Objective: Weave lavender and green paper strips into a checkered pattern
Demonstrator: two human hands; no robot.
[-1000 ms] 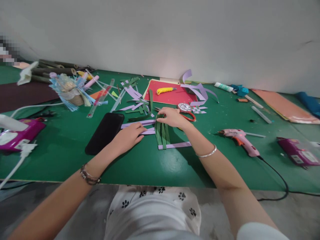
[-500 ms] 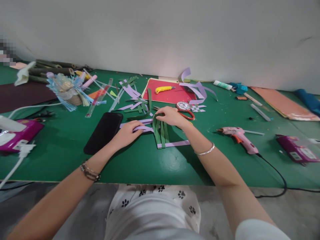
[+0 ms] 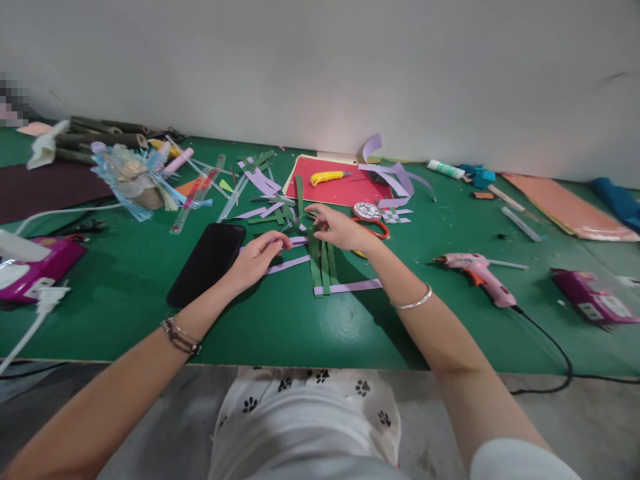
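My left hand [image 3: 257, 259] hovers just right of the black phone [image 3: 209, 263], its fingers bent and slightly apart over purple paper strips [image 3: 289, 265]. Nothing is plainly gripped in it. At the top of several upright green paper strips [image 3: 325, 263], my right hand [image 3: 340, 230] has its index finger stretched out and its thumb apart. Its other fingers are partly hidden. A further purple strip [image 3: 353, 287] crosses the lower ends of the green ones. Scissors with red handles [image 3: 383, 230] lie partly behind my right hand.
A yellow cutter [image 3: 327, 178] rests on red paper [image 3: 330, 193]. To the right lie a pink glue gun [image 3: 483, 273] with a black cord and a purple device [image 3: 595, 297]. On the left are a ruler [image 3: 193, 200], a blue straw-like craft piece [image 3: 135, 180] and another purple device [image 3: 45, 263].
My left hand has let go of the lower purple strip and lifted off it; that strip now lies at a slant. My right hand's fingers have spread and risen from the green strips.
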